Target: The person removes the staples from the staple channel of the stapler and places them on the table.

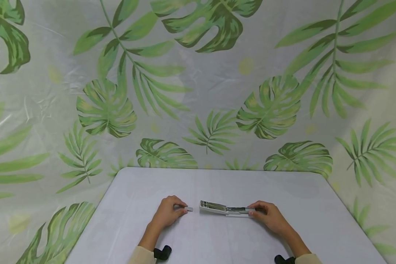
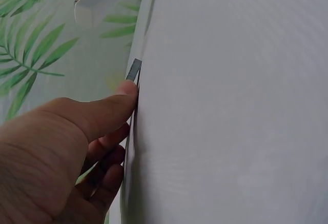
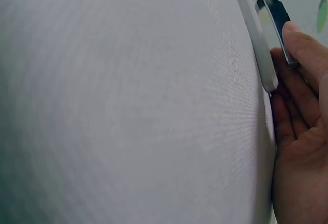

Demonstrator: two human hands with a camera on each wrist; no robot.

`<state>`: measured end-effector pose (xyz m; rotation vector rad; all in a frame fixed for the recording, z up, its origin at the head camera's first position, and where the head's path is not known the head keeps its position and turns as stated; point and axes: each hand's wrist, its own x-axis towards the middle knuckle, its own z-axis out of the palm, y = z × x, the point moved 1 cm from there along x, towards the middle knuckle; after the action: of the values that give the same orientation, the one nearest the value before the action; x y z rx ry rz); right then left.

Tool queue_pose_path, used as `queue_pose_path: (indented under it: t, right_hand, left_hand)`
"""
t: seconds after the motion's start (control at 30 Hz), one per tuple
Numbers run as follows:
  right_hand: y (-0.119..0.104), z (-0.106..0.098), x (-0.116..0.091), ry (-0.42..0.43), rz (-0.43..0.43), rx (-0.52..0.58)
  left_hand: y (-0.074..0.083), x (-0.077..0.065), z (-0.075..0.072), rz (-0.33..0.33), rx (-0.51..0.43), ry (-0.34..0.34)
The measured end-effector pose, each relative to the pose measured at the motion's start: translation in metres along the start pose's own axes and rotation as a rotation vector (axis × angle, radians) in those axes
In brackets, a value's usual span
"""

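Observation:
Between thumb and fingers, my left hand (image 1: 166, 212) pinches a short grey strip of staples (image 1: 189, 209) just above the table. In the left wrist view the staple strip (image 2: 134, 69) sticks out past the thumb tip. To its right is a white stapler (image 1: 212, 207), its top cover swung far back to the left and its metal magazine (image 1: 239, 209) exposed. My right hand (image 1: 270, 218) pinches the magazine's right end. The right wrist view shows the dark magazine (image 3: 280, 16) raised from the white base (image 3: 260, 44), with fingers behind the base's end.
A white-covered table (image 1: 198, 242) spreads beneath both hands. Behind it hangs a leaf-patterned curtain (image 1: 214, 84). Black straps with mounts (image 1: 163, 253) sit at both wrists, near beige sleeves (image 1: 142, 255).

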<state>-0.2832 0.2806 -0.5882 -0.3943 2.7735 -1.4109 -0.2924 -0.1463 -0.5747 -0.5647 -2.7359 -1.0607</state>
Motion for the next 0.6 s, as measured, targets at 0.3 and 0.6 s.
queue_pose_path:
  t: [0.3,0.6]
  right_hand:
    - [0.0005,0.0007,0.0007,0.005,-0.004,-0.001]
    - [-0.0031,-0.0004,0.0014,0.005,0.009,0.004]
  left_hand:
    - [0.0032,0.0002,-0.0026,-0.007,0.056,-0.026]
    - [0.0053,-0.0005,-0.0043,-0.046,0.041,-0.054]
